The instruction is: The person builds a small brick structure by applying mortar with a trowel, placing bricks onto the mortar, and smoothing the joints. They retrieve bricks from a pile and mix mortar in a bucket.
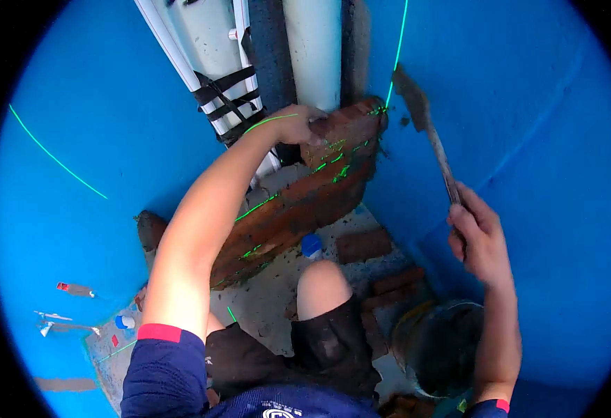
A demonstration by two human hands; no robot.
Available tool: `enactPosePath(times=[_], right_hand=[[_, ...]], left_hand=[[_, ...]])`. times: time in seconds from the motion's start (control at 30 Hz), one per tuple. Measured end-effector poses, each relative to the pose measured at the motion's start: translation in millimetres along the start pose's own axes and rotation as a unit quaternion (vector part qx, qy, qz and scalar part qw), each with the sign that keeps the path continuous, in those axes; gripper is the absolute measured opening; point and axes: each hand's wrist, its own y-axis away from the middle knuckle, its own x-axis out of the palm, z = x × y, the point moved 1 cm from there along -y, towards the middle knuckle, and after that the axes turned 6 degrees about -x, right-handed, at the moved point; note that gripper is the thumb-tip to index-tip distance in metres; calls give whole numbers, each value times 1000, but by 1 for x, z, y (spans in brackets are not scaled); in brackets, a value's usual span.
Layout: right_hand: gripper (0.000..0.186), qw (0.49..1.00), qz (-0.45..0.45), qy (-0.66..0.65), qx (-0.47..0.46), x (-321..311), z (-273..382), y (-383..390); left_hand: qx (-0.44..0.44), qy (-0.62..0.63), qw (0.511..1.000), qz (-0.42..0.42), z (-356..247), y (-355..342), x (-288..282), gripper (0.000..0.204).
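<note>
Take the low brick wall [298, 216] as your mark; well to its left stands the left blue wall [47, 209], crossed by a thin green line [54, 157]; near the foot of that blue wall, well apart from the brick wall, is a small white stub with a blue cap [125, 322]; just behind the brick wall leans a white tubular frame [211, 108] bound with black straps [232, 83].

Your left hand [302, 127] is at the upper part of the brick wall, bent closed around the left end of the top brick [347, 131], with that brick resting on the courses below; more green light falls across your left forearm and the brick faces; behind the brick wall, beyond your hand, runs a thick pale pipe [312, 56].

On your side of the brick wall, near its base, is a blue-capped white fitting [311, 245], just beyond your bare knee [323, 289]; to the right of that fitting a loose red brick [363, 245] lies flat on the floor, with more bricks [397, 280] nearer you.

Right of the brick wall's upper end, apart from it, a mortar-stained trowel [413, 101] is raised, blade up; nearer you than the brick wall sits a round bucket [397, 334], its contents too dark to tell; your right hand [478, 237], well right of the brick wall, is closed around the trowel's handle.
</note>
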Motion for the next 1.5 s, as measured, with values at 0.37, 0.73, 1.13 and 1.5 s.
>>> enactPosePath(times=[0.37,0.73,1.13,1.5], right_hand=[[45,994,55,94,-22,15,34,-93],[45,985,85,145,39,29,17,-96],[42,988,81,131,30,42,37,-67],[43,986,105,120,50,53,29,-62]], left_hand=[[31,35,999,-11,7,-9,8,65],[19,12,1000,-4,5,-10,8,62],[-2,20,1000,1,2,-8,8,64],[12,-10,1000,-21,6,-10,13,64]])
